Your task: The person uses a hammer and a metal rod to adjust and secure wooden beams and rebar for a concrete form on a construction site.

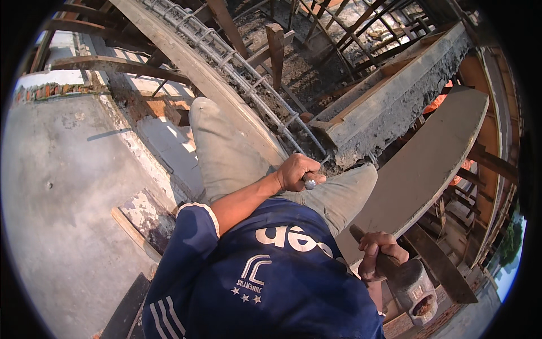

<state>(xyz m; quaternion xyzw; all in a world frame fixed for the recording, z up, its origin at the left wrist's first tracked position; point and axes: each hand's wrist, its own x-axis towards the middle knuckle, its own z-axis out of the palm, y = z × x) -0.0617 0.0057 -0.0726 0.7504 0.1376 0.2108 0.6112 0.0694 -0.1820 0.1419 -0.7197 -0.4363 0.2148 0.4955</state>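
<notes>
My left hand (300,172) is wrapped round a metal chisel (309,184), and only its blunt, shiny end shows below my fist. Its other end is hidden by the hand. Close beyond that fist are the ends of a rebar cage (248,85) and the rough broken end of a concrete beam (350,152). Lower right, my right hand (385,251) grips the wooden handle of a club hammer (415,291). The heavy grey hammer head is raised beside my body, apart from the chisel.
My legs straddle the work spot. A smooth grey slab strip (429,147) lies to the right. Wooden formwork (395,70) and timber props (275,56) stand ahead over a drop. To the left spreads a grey concrete surface (62,181) with a crumbling edge.
</notes>
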